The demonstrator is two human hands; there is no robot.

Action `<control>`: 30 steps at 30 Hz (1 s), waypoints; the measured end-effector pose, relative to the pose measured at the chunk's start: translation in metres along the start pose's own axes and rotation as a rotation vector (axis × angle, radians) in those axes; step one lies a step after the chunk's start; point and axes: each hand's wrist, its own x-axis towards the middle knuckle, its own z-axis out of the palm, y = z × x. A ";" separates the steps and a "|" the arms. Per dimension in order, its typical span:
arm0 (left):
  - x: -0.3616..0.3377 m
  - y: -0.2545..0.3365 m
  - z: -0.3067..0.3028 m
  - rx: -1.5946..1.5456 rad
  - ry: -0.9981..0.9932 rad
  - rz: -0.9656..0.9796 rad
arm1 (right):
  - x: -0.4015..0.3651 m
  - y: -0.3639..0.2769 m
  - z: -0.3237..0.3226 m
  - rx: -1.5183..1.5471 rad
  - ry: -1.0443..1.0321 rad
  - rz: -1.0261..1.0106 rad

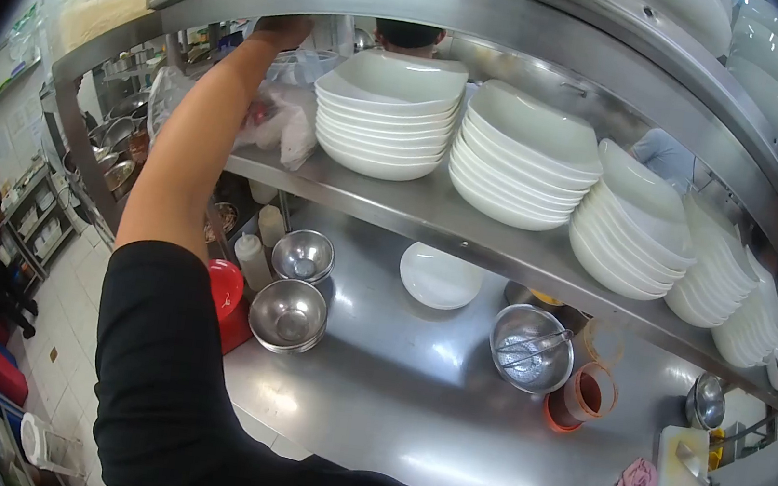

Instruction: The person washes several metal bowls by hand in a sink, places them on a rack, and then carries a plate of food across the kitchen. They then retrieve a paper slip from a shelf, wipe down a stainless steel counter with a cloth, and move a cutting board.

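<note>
My left arm, in a black sleeve, reaches up to the steel shelf. My left hand (284,32) is at the back left of it, above a clear plastic bag (287,124) and near clear plastic containers (312,66). The shelf's upper rail cuts off the view of the fingers, so whether they hold anything is hidden. Just right of the hand stands a stack of white square bowls (385,116), with several more stacks (525,163) along the shelf. My right hand is out of view.
On the steel counter (371,387) below are metal bowls (288,313), a white plate (441,277), a metal bowl with a whisk (531,348), a container of red sauce (589,392), a pink cloth (633,482) and a cutting board (681,478) with a knife. People stand beyond the shelf.
</note>
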 end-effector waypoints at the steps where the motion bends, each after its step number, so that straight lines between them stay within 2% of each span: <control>1: 0.006 -0.005 0.017 -0.005 0.007 0.010 | -0.003 -0.005 0.005 -0.005 0.015 0.013; 4: 0.018 -0.022 0.065 -0.035 0.519 0.094 | -0.008 -0.012 0.016 -0.013 0.045 0.042; 6: 0.028 -0.042 0.085 -0.195 -0.169 -0.070 | -0.014 -0.015 0.022 -0.005 0.063 0.060; 8: 0.027 -0.044 0.081 -0.625 -0.599 -0.464 | -0.018 -0.013 0.024 -0.003 0.074 0.075; 9: 0.020 -0.038 0.070 -0.625 -0.601 -0.450 | -0.020 -0.011 0.024 0.001 0.081 0.086; 11: 0.001 -0.027 0.035 -0.189 -0.371 -0.036 | -0.025 -0.001 0.022 0.008 0.092 0.103; 12: 0.001 -0.023 0.032 -0.196 -0.376 -0.019 | -0.029 0.006 0.020 0.015 0.096 0.114; 14: 0.001 -0.024 0.027 -0.198 -0.245 -0.282 | -0.036 0.022 0.017 0.027 0.099 0.131; 17: -0.005 -0.019 0.003 -0.328 -0.370 -0.311 | -0.044 0.059 0.003 0.049 0.085 0.170; 18: 0.005 -0.041 0.044 -0.197 -0.269 -0.318 | -0.044 0.074 -0.004 0.058 0.064 0.189; 20: 0.004 -0.034 0.019 0.265 -0.455 -0.019 | -0.028 0.108 -0.034 0.061 -0.086 0.291; 21: -0.002 -0.016 -0.011 0.402 -0.525 -0.036 | -0.034 0.093 -0.034 0.148 -0.127 0.439; 22: -0.009 -0.040 0.018 0.241 -0.064 0.051 | -0.051 0.061 -0.024 -0.140 -0.626 0.326; 23: -0.004 -0.066 0.044 0.181 -0.143 0.089 | -0.081 0.046 -0.007 0.189 -0.426 0.431; 24: 0.001 -0.039 0.011 0.299 -0.588 0.037 | -0.173 -0.065 0.069 0.522 -0.216 0.476; 25: -0.009 -0.092 0.063 0.228 -0.321 0.318 | -0.075 0.053 0.014 0.089 -0.324 0.577; 26: -0.022 -0.122 0.072 0.328 -0.053 0.593 | -0.111 -0.004 0.039 -0.176 -0.198 0.567; 27: -0.028 -0.130 0.076 0.367 -0.034 0.621 | -0.128 -0.026 0.053 -0.055 -0.245 0.578; 28: -0.038 -0.124 0.057 0.159 -0.174 0.539 | -0.144 -0.042 0.053 -0.141 -0.199 0.428; 29: -0.080 -0.056 -0.027 -0.405 -0.209 0.101 | -0.128 -0.017 0.037 -0.026 -0.236 0.449; 30: -0.128 0.037 -0.121 -0.648 -0.013 -0.032 | -0.185 -0.093 0.054 -0.017 -0.122 0.495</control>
